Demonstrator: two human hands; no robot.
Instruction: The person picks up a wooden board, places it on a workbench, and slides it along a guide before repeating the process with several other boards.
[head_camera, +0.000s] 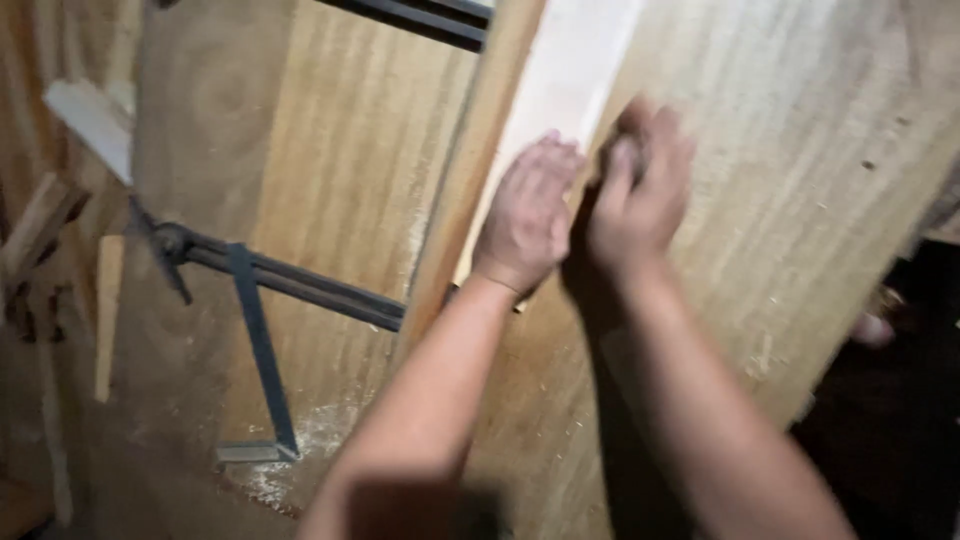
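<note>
The left hand lies flat and open, palm down, fingers extended together, on a pale wood strip. The strip runs along the left edge of a large wooden panel and continues toward the panel's far edge. The heel of the left hand sits near the strip's near end.

The right hand is just beside the left hand, on the panel surface next to the strip. Its fingers are curled around a small dark object, which is blurred; its kind cannot be determined. The two hands are close together, almost touching.

A narrow wooden rail borders the strip along the panel's left edge. To the left of the rail lies a second wooden board, set lower than the panel. A dark metal bar clamp crosses this board and meets the rail; a second metal bar branches from it toward the board's near edge and ends in a flat foot. Sawdust is scattered on the board near that foot. Loose wood offcuts lie beyond the board's left edge.
</note>
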